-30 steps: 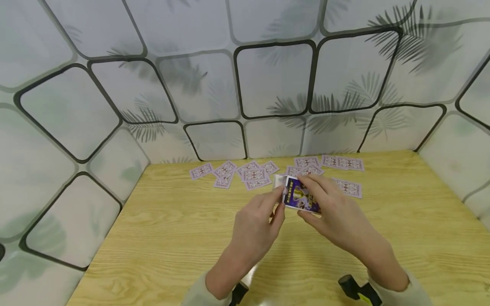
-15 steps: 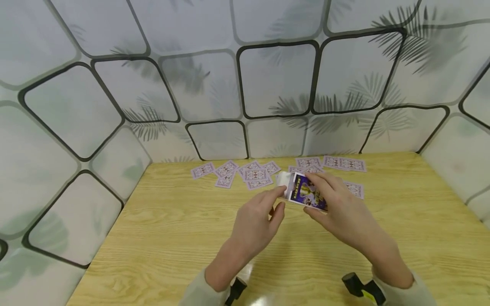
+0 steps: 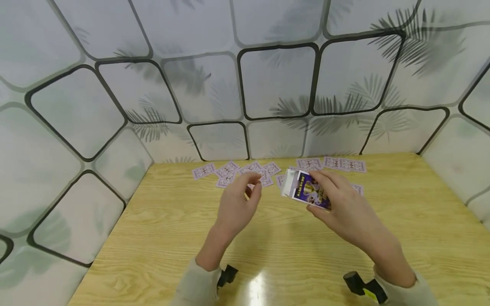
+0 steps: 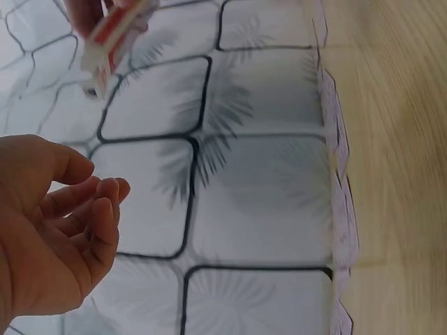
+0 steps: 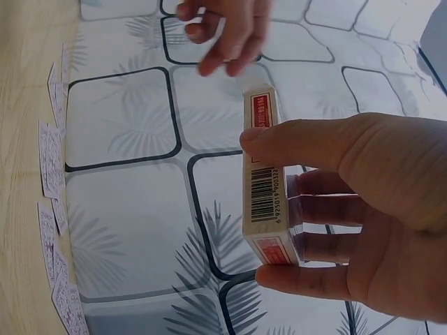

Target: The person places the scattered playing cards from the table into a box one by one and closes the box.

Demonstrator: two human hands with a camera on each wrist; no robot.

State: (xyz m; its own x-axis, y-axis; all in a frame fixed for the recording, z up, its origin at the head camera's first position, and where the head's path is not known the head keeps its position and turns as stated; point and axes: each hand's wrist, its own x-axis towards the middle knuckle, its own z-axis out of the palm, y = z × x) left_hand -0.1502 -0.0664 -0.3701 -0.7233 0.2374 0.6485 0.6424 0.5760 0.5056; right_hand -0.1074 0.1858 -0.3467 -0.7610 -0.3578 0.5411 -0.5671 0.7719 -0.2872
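My right hand (image 3: 348, 208) grips a playing-card box (image 3: 309, 189), thumb on one narrow side and fingers on the other. Its face is purple with a gold cup, and a whitish end piece points left. The right wrist view shows a barcode and red panels on the narrow side of the card box (image 5: 264, 195), under the thumb of the right hand (image 5: 377, 209). Apart from the box, my left hand (image 3: 237, 204) hovers to its left with loosely bent fingers. Nothing shows between those fingers of the left hand (image 4: 63, 230) in the left wrist view.
Several purple-patterned playing cards (image 3: 203, 171) lie face down along the back of the wooden table (image 3: 172, 229), some overlapping. More cards (image 3: 350, 165) lie at the back right. A cloth-like wall (image 3: 275, 85) with leaf and line patterns rises behind and at both sides.
My left hand has let go of the box's end and moved left, away from it. The right hand has shifted slightly right with the box, whose whitish end now shows more.
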